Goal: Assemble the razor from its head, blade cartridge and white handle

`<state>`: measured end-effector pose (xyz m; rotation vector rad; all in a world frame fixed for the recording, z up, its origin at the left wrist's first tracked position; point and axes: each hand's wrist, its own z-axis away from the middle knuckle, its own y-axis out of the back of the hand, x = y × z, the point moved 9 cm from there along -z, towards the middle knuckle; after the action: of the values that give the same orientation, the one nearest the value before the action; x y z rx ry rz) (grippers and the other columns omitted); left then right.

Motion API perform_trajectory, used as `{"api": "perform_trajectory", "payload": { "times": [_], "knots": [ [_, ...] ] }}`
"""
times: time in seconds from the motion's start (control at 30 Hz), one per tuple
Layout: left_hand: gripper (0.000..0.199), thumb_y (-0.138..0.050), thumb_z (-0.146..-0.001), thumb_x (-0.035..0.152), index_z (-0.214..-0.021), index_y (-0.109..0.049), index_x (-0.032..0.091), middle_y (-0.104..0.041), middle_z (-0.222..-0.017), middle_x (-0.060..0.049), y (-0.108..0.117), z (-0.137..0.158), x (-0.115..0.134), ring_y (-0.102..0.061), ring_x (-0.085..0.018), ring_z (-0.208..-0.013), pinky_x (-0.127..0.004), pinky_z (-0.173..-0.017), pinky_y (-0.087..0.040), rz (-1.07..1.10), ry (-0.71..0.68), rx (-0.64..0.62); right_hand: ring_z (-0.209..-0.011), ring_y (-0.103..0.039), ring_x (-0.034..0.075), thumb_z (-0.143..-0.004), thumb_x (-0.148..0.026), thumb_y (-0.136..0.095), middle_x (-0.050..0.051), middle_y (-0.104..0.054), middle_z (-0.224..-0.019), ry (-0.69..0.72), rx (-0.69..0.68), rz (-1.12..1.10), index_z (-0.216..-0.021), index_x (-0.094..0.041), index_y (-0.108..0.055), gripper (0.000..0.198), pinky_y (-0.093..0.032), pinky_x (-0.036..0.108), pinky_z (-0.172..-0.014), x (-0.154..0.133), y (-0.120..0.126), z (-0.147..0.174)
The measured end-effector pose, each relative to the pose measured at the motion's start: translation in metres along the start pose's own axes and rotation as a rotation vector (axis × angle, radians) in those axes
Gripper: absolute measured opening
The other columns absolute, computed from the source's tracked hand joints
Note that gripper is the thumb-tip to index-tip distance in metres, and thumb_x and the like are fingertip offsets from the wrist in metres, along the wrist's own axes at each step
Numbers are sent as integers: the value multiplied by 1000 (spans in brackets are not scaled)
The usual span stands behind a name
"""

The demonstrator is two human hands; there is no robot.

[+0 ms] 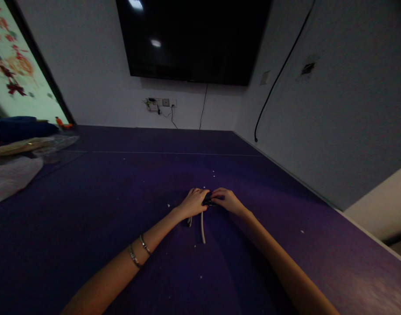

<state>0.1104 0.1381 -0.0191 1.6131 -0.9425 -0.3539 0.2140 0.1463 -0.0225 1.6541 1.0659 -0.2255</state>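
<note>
My left hand (194,202) and my right hand (227,200) meet over the purple surface in the middle of the view. Between them is a small dark object (207,201), mostly covered by fingers, so its kind cannot be made out. The left fingers wrap round its left side. On its right side, my right thumb and fingertips pinch it. A pale, cord-like strip (202,228) sticks out below my left hand toward me. Beside it, a shorter dark and pale end (189,222) pokes out under the left wrist.
The purple surface (121,183) carries scattered white bits. Cloth and plastic bags (16,175) lie at the left edge. A black cable (276,83) hangs along the right wall. Sockets with plugged-in cords (166,102) sit below a wall-mounted television (194,39).
</note>
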Motion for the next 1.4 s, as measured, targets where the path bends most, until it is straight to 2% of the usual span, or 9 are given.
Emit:
{"api": "perform_trajectory", "payload": {
  "times": [0.67, 0.87, 1.07, 1.23, 1.4],
  "knots": [
    [51, -61, -71, 20, -120, -46, 16, -58, -116, -10, 1, 0, 2, -49, -25, -110, -39, -96, -35, 3, -10, 10, -87, -61, 18, -77, -20, -59, 7, -66, -93, -18, -25, 46, -84, -20, -71, 14, -48, 30, -80, 4, -6, -1],
    [51, -61, -72, 22, -120, -46, 16, -58, -116, -10, 2, 0, 3, -49, -25, -111, -39, -96, -35, 4, -5, 6, -84, -61, 16, -75, -18, -59, 6, -65, -92, -47, -31, 62, -84, -21, -71, 15, -49, 29, -76, 6, -8, -1],
    [50, -61, -72, 22, -120, -46, 17, -58, -117, -10, 1, -1, 2, -49, -25, -112, -39, -97, -34, 7, -7, -1, -85, -61, 17, -76, -16, -57, 7, -66, -90, -16, -36, 56, -84, -20, -71, 16, -49, 29, -76, 0, -7, -2],
    [52, -62, -71, 23, -121, -47, 15, -58, -117, -10, 4, 0, 4, -49, -25, -111, -38, -96, -35, 8, -13, 14, -83, -61, 17, -77, -17, -56, 6, -66, -89, 5, -11, 49, -81, -20, -71, 16, -49, 29, -75, -2, -2, -1],
    [49, -62, -73, 27, -119, -51, 15, -58, -117, -10, 16, -1, 2, -49, -24, -110, -38, -95, -35, 9, -19, 41, -80, -61, 17, -74, -16, -58, 6, -66, -88, -11, 32, 48, -82, -19, -71, 16, -48, 29, -74, 6, 12, -1]
  ]
}}
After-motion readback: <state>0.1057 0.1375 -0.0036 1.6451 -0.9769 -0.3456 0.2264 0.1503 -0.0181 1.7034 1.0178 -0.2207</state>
